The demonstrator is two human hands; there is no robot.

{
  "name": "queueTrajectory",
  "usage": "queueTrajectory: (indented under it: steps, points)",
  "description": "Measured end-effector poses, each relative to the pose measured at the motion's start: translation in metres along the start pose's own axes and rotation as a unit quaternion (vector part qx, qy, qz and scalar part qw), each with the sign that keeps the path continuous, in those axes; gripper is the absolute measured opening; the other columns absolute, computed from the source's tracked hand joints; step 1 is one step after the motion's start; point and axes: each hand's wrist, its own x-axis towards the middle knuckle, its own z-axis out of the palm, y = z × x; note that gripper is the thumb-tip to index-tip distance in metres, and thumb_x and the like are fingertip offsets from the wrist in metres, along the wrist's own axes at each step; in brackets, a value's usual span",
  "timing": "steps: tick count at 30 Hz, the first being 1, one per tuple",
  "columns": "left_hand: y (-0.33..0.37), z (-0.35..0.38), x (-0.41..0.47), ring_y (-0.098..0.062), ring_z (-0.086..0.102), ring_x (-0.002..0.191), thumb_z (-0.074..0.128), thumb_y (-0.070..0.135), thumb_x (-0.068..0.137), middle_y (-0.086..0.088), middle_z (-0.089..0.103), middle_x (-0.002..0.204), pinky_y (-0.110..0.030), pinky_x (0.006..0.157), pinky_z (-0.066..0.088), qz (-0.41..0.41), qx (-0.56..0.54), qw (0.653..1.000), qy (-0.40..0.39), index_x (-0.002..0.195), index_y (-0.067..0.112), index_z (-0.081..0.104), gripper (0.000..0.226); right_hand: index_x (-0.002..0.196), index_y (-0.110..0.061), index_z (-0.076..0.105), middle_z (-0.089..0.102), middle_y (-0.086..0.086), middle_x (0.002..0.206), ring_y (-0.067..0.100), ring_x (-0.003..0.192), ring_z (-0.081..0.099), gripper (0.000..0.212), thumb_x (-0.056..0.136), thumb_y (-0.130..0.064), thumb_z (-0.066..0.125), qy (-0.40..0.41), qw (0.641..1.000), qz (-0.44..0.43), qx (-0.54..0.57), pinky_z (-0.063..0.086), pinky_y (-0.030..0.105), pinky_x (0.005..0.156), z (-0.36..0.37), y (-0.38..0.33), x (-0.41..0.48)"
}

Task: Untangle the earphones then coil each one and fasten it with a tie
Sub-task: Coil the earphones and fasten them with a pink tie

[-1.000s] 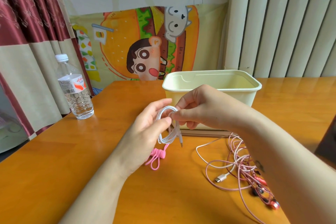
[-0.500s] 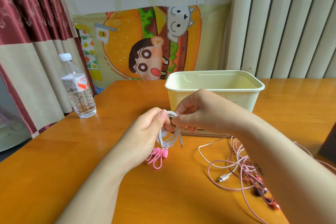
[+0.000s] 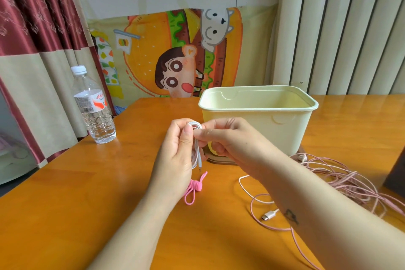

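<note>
A white earphone coil (image 3: 196,144) hangs upright above the table, its jack plug pointing down near the bottom. My left hand (image 3: 177,155) grips the coil from the left, thumb up beside its top. My right hand (image 3: 221,138) pinches the top of the coil from the right. On the table just below lie pink silicone ties (image 3: 195,188). A loose tangle of pink earphone cable (image 3: 341,182) spreads over the table to the right, partly hidden behind my right forearm, with a USB-C plug (image 3: 269,215) at its near end.
A cream plastic bin (image 3: 258,114) stands on a brown base right behind my hands. A water bottle (image 3: 94,107) stands at the table's left edge. A dark object (image 3: 394,173) sits at the right border. Curtains and a cartoon poster hang behind.
Both hands have kept hold of the white coil. My left thumb has shifted up beside the coil's top, and the coil now hangs narrower.
</note>
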Motion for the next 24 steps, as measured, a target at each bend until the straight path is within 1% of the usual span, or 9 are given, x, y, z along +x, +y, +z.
queueTrajectory:
  steps: [2, 5, 9, 12, 15, 18, 20, 22, 24]
  points:
    - [-0.001, 0.000, -0.001, -0.010, 0.061, 0.081, 0.033, 0.045, 0.091, 0.004, 0.061, 0.091, -0.020, 0.066, 0.051, 0.002, 0.007, 1.000, -0.015, 0.101, 0.033, 0.055, 0.027, 0.072, -0.006, 0.063, 0.055, -0.008, 0.047, 0.002, 0.037, 0.035, 0.017, 0.087, -0.013, 0.064, 0.024, 1.000, 0.003, -0.008, 0.026, 0.014, 0.040, 0.001, 0.002, 0.001]
    - [0.002, -0.003, 0.001, 0.003, 0.059, 0.091, 0.037, 0.045, 0.088, 0.019, 0.061, 0.096, -0.011, 0.074, 0.046, 0.014, 0.028, 0.998, -0.045, 0.109, 0.036, 0.053, 0.028, 0.070, -0.012, 0.065, 0.056, -0.007, 0.053, 0.006, 0.043, 0.029, 0.016, 0.086, -0.015, 0.065, 0.051, 0.999, 0.013, -0.008, 0.022, 0.020, 0.045, 0.001, 0.005, 0.003]
    - [0.004, -0.011, 0.004, 0.004, 0.058, 0.074, 0.052, 0.042, 0.080, 0.027, 0.062, 0.087, -0.014, 0.063, 0.046, -0.016, 0.021, 0.993, -0.115, 0.115, 0.037, 0.050, 0.035, 0.071, -0.011, 0.067, 0.049, -0.004, 0.050, 0.007, 0.042, 0.029, 0.015, 0.085, -0.016, 0.066, 0.054, 0.998, 0.015, -0.003, 0.021, 0.022, 0.046, 0.000, 0.005, 0.003]
    - [-0.001, -0.017, 0.004, 0.004, 0.058, 0.086, 0.057, 0.036, 0.085, 0.027, 0.061, 0.096, -0.017, 0.075, 0.047, -0.020, 0.067, 0.989, -0.133, 0.119, 0.042, 0.047, 0.036, 0.061, -0.017, 0.065, 0.047, -0.009, 0.044, 0.009, 0.043, 0.026, 0.024, 0.084, -0.015, 0.067, 0.054, 0.998, 0.022, -0.006, 0.019, 0.024, 0.047, -0.001, 0.006, 0.004]
    - [-0.004, -0.021, 0.004, 0.002, 0.054, 0.088, 0.051, 0.031, 0.094, 0.024, 0.056, 0.105, -0.024, 0.087, 0.046, -0.027, 0.127, 0.980, -0.148, 0.123, 0.048, 0.043, 0.035, 0.048, -0.020, 0.060, 0.042, -0.011, 0.042, 0.010, 0.044, 0.024, 0.037, 0.084, -0.012, 0.066, 0.060, 0.998, 0.031, -0.007, 0.017, 0.026, 0.049, -0.002, 0.010, 0.006]
    - [-0.003, -0.023, 0.002, 0.003, 0.057, 0.088, 0.048, 0.032, 0.096, 0.020, 0.058, 0.107, -0.012, 0.079, 0.044, -0.039, 0.182, 0.972, -0.143, 0.120, 0.050, 0.042, 0.031, 0.056, -0.017, 0.060, 0.040, -0.007, 0.048, 0.010, 0.046, 0.026, 0.028, 0.084, -0.012, 0.063, 0.056, 0.997, 0.043, -0.011, 0.019, 0.026, 0.050, -0.002, 0.013, 0.008]
    - [-0.001, -0.024, 0.002, 0.002, 0.059, 0.082, 0.048, 0.034, 0.096, 0.016, 0.062, 0.094, -0.011, 0.067, 0.043, -0.033, 0.249, 0.958, -0.137, 0.114, 0.042, 0.049, 0.020, 0.066, -0.012, 0.060, 0.040, -0.004, 0.052, 0.010, 0.048, 0.026, 0.019, 0.084, -0.010, 0.061, 0.053, 0.997, 0.049, -0.009, 0.018, 0.026, 0.051, -0.001, 0.016, 0.009]
    - [0.000, -0.025, 0.003, -0.003, 0.059, 0.075, 0.047, 0.036, 0.096, 0.010, 0.063, 0.082, -0.019, 0.060, 0.044, -0.031, 0.304, 0.943, -0.132, 0.101, 0.032, 0.056, 0.011, 0.069, -0.010, 0.060, 0.040, -0.003, 0.053, 0.010, 0.049, 0.027, 0.016, 0.084, -0.008, 0.058, 0.052, 0.997, 0.051, -0.009, 0.019, 0.026, 0.052, 0.000, 0.018, 0.010]
    - [0.000, -0.025, 0.004, -0.008, 0.059, 0.074, 0.047, 0.038, 0.096, 0.006, 0.063, 0.079, -0.031, 0.064, 0.047, -0.025, 0.337, 0.932, -0.131, 0.091, 0.024, 0.057, 0.017, 0.062, -0.013, 0.057, 0.040, -0.004, 0.052, 0.011, 0.050, 0.027, 0.024, 0.084, -0.007, 0.057, 0.052, 0.997, 0.049, -0.008, 0.021, 0.026, 0.052, 0.001, 0.021, 0.011]
